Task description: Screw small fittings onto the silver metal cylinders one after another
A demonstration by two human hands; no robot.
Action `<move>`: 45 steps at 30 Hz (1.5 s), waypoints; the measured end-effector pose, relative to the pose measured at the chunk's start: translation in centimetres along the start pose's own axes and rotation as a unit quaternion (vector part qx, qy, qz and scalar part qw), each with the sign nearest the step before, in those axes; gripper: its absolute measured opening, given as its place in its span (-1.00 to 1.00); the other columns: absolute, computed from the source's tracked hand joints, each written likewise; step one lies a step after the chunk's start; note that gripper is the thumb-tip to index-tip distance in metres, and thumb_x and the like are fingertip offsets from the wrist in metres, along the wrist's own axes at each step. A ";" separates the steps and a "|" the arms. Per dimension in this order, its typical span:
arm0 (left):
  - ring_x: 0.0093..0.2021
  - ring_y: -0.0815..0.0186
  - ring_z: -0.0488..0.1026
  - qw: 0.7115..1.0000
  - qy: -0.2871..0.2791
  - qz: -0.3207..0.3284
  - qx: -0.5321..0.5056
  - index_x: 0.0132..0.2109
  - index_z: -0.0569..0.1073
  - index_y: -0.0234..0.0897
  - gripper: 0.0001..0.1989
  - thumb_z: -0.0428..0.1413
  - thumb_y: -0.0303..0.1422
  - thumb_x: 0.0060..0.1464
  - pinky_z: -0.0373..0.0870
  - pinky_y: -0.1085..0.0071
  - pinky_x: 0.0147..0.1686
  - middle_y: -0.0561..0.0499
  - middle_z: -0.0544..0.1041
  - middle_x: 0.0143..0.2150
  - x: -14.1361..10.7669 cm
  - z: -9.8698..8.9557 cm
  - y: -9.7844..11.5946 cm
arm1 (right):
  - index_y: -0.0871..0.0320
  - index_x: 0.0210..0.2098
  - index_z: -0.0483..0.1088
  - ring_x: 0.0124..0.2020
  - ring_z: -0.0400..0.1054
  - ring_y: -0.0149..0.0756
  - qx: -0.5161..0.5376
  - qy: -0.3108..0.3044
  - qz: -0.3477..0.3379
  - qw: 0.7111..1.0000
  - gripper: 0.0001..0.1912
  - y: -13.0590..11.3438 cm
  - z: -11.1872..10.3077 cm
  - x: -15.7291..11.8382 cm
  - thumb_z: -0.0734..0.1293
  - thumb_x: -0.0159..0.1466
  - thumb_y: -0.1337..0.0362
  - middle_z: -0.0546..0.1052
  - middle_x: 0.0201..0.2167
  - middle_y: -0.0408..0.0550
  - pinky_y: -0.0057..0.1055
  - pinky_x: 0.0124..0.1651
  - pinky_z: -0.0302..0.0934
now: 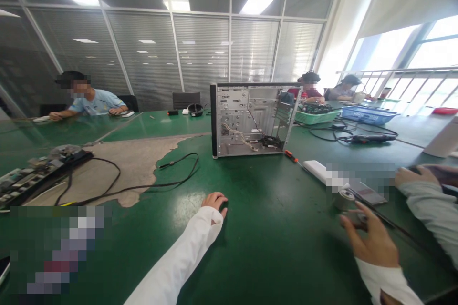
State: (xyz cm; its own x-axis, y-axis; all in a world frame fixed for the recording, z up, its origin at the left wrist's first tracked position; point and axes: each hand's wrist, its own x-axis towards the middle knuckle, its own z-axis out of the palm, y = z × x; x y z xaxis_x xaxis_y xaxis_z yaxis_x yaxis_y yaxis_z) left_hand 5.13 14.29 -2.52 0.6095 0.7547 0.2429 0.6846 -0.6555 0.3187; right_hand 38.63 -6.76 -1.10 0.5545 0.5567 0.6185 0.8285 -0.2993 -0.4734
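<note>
My left hand [214, 201] lies on the green table with its fingers loosely bent and nothing in them. Off to the right, my right hand [374, 240] has its thumb and forefinger around a small grey roll-like object [359, 219], partly blurred and covered by the fingers. Just beyond it stands a small metallic spool [345, 197]. An open computer case [250, 121] stands upright in front of me, its inside facing me, with loose cables and a dark fan at the bottom. A screwdriver with an orange handle [291, 156] lies by the case's right corner.
A long white object [317, 171] and a flat grey item [368, 193] lie at right, near another person's hands [418, 176]. Black cables and electronic parts [39, 171] are at left. Green [318, 116] and blue [370, 115] baskets stand farther back. Several people sit around.
</note>
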 end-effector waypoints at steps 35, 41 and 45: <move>-0.09 0.24 0.24 0.997 0.012 -0.073 0.015 -0.16 0.35 -0.13 -0.67 0.05 -0.38 -0.18 0.18 0.33 -0.16 0.06 0.33 -0.10 -1.1 -1.2 -2.8 | 0.11 0.00 0.02 -0.21 0.23 -0.34 0.427 -0.438 -0.148 0.777 -0.31 -20.6 14.5 -0.6 0.15 -0.17 0.52 0.33 -0.24 -0.12 -0.40 -0.19 0.13; -0.07 0.25 0.22 0.997 0.012 -0.072 0.020 -0.16 0.34 -0.13 -0.70 0.03 -0.37 -0.14 0.18 0.32 -0.15 0.06 0.33 -0.09 -1.1 -1.6 -2.3 | 0.10 -0.02 0.04 -0.21 0.23 -0.36 0.418 -0.433 -0.141 0.786 -0.33 -20.5 14.5 -0.6 0.17 -0.15 0.50 0.34 -0.24 -0.12 -0.39 -0.18 0.13; -0.06 0.24 0.21 0.997 0.012 -0.071 0.032 -0.16 0.34 -0.15 -0.71 0.01 -0.38 -0.12 0.17 0.30 -0.15 0.04 0.32 -0.08 -1.0 -1.7 -2.2 | 0.12 -0.03 0.05 -0.21 0.23 -0.36 0.412 -0.426 -0.144 0.793 -0.36 -20.6 14.5 -0.6 0.19 -0.14 0.49 0.34 -0.25 -0.12 -0.39 -0.19 0.14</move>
State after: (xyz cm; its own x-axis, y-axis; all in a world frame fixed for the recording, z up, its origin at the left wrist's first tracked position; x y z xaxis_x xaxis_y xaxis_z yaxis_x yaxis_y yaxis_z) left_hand 2.32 14.98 -1.92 0.4959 0.8396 0.2219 0.7874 -0.5425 0.2927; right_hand 20.12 10.29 -0.80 -0.1931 0.9366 0.2925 0.3844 0.3465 -0.8557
